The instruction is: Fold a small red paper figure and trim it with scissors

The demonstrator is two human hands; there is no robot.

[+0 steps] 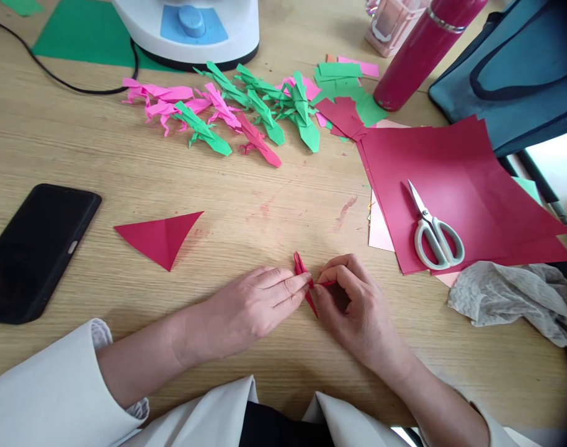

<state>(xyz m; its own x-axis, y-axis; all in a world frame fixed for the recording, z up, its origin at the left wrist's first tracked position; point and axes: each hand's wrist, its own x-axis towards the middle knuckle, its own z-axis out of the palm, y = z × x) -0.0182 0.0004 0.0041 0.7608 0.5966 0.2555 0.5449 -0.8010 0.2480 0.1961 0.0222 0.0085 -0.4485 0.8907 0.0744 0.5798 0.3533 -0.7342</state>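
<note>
Near the front of the table, a small folded red paper piece (301, 266) is held between both hands. My left hand (265, 301) lies over its left side, fingers together and their tips pressing on it. With thumb and forefinger, my right hand (353, 304) pinches a thin red strip that sticks out from its right side. The piece is narrow and pointed at its lower end; part of it is hidden under the fingers. A loose red paper triangle (165, 239) with a crease lies to the left, apart from both hands.
Pink and green folded paper figures (260, 112) lie at the back, with paper scraps (339, 81) beside them. Scissors (435, 233) rest on red sheets (455, 161) at right, near a grey cloth (507, 295). A phone (36, 248), bottle (425, 56) and white appliance (185, 28) stand around.
</note>
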